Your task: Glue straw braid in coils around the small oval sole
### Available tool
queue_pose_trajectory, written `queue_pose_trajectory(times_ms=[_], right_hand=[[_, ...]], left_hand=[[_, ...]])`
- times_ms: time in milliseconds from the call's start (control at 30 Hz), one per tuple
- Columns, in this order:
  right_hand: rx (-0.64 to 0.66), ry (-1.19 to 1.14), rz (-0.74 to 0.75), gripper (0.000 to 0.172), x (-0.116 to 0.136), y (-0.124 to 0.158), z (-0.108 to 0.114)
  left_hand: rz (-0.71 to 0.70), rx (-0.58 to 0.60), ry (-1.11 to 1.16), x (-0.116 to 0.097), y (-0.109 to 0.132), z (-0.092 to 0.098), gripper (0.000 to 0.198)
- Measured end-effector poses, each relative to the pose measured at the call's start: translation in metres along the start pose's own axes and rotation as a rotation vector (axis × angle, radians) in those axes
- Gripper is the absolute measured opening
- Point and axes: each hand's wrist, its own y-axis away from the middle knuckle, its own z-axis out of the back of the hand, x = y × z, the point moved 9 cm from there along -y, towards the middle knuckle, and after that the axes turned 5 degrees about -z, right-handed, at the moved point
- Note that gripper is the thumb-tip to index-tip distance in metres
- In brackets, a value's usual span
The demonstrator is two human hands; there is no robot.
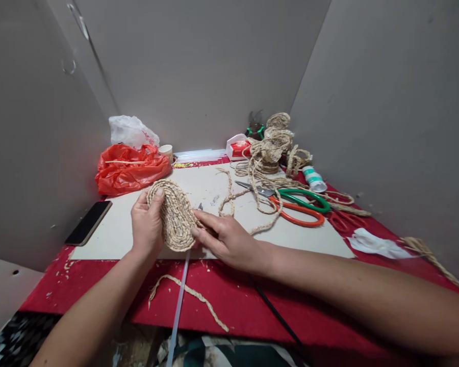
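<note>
An oval piece of coiled, braided straw cord (174,214) is held up above the white board, tilted toward me. My left hand (147,221) grips its left edge, thumb on the front face and fingers behind. At the lower right edge, the fingers and thumb of my right hand (224,237) close on the coil's rim. Below my hands, a translucent glue stick (179,311) points down over the table's front edge. Its upper end is hidden behind the coil, along with whatever it goes into. A small dark metal tip (200,206) shows just above my right fingers.
Scissors with green and orange handles (294,204) lie on the white board (115,219), beside piled braided cord (271,148). A phone (87,223) and a red plastic bag (132,168) are at left. A loose cord piece (193,293) and a black cable (277,316) lie in front.
</note>
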Motion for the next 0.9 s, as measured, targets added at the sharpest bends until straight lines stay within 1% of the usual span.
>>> queue_pose_trajectory(times_ms=[67, 167, 233, 300, 400, 467, 500, 600, 700, 767, 833, 900], right_hand=[[0.013, 0.000, -0.022, 0.017, -0.001, 0.000, -0.004], [-0.026, -0.028, -0.031, 0.016, -0.004, 0.000, -0.003], [-0.052, -0.119, -0.051, 0.018, -0.007, -0.001, 0.000], [-0.062, -0.294, -0.115, 0.021, -0.014, -0.003, 0.003], [-0.078, -0.611, -0.259, 0.029, -0.031, -0.006, 0.004], [-0.085, -0.749, -0.329, 0.030, -0.040, -0.007, 0.003], [-0.081, -0.796, -0.347, 0.030, -0.044, -0.007, 0.001], [-0.065, -0.886, -0.352, 0.027, -0.048, -0.009, -0.003], [-0.063, -0.916, -0.345, 0.025, -0.048, -0.010, -0.006], [-0.031, -0.922, -0.361, 0.027, -0.046, -0.010, -0.012], [-0.003, -0.884, -0.357, 0.026, -0.042, -0.009, -0.016], [-0.007, -0.723, -0.304, 0.022, -0.037, -0.009, -0.014]], left_hand=[[0.011, -0.011, 0.014, 0.002, 0.000, 0.000, 0.023], [0.031, -0.009, 0.043, 0.005, 0.001, -0.001, 0.022], [0.057, 0.024, 0.076, 0.006, 0.001, -0.005, 0.022], [0.111, 0.103, 0.101, 0.007, 0.003, -0.012, 0.023], [0.232, 0.293, 0.112, 0.011, 0.010, -0.026, 0.029], [0.291, 0.391, 0.111, 0.014, 0.016, -0.033, 0.032], [0.310, 0.417, 0.109, 0.016, 0.018, -0.034, 0.033], [0.342, 0.413, 0.121, 0.019, 0.020, -0.035, 0.034], [0.382, 0.350, 0.153, 0.024, 0.020, -0.033, 0.032], [0.434, 0.317, 0.186, 0.028, 0.022, -0.034, 0.032], [0.495, 0.311, 0.236, 0.032, 0.025, -0.038, 0.034], [0.541, 0.317, 0.277, 0.035, 0.029, -0.041, 0.037]])
